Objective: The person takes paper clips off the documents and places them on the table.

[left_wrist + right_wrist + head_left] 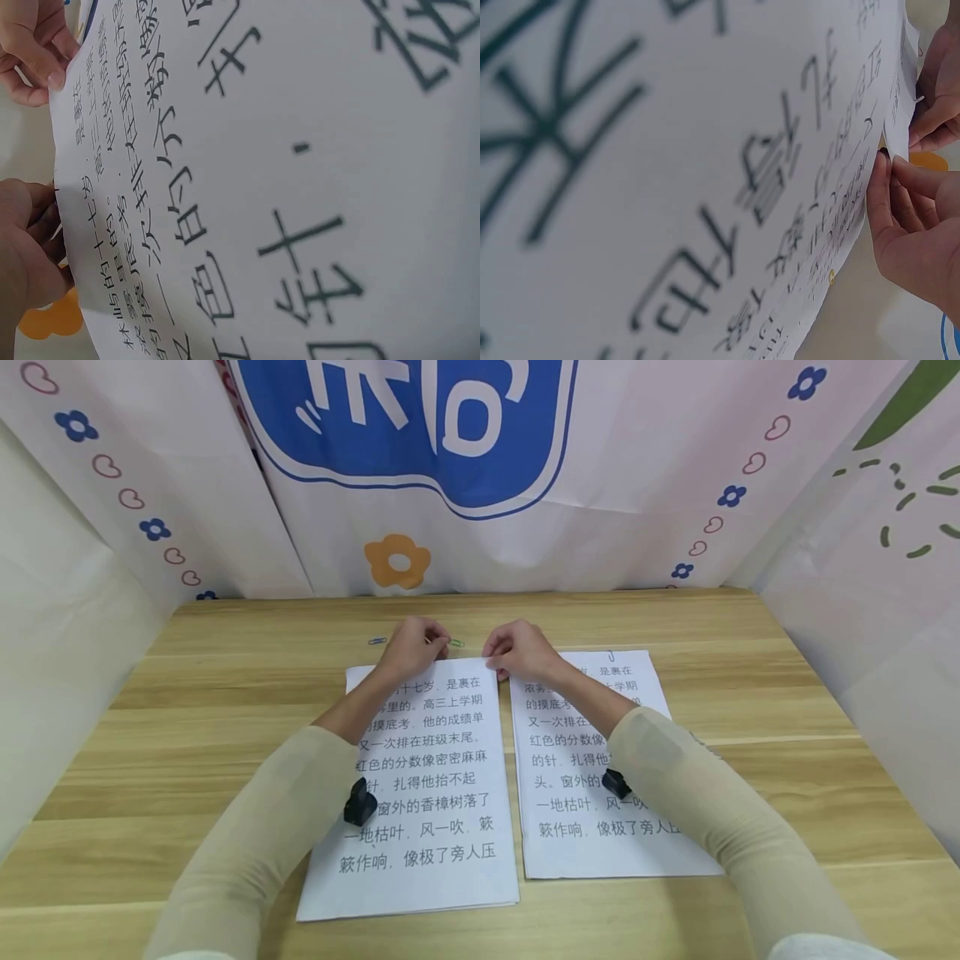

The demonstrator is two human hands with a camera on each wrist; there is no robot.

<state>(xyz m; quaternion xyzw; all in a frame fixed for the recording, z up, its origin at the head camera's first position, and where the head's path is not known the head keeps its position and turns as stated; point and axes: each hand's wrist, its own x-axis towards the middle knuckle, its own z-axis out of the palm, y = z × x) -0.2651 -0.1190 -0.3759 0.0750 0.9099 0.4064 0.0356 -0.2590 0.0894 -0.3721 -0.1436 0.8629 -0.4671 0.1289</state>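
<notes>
Evidently, the wood-grained worktop (765,710) is there to keep the printed sheets flat, and the left stack (435,793) lies on it squarely below my head view, so I place everything by that stack. Just beside its right edge sits the right stack (570,777), close but apart, probably so that the two don't mix.

At the left stack's top right corner I see the right hand (523,650), thumb and finger closed in a pinch on the paper; I judge this keeps the sheets together. The left hand (414,647) is just beyond the stack's top edge, fingers curled and thumb meeting fingertip, seemingly pinching a green clip (457,643), which I'd guess keeps it near the edge.

A blue clip (377,641) lies beyond the stack's top left corner, within easy reach. Right of the stack, another clip (611,656) sits on the right stack's top edge, presumably binding those sheets.
</notes>
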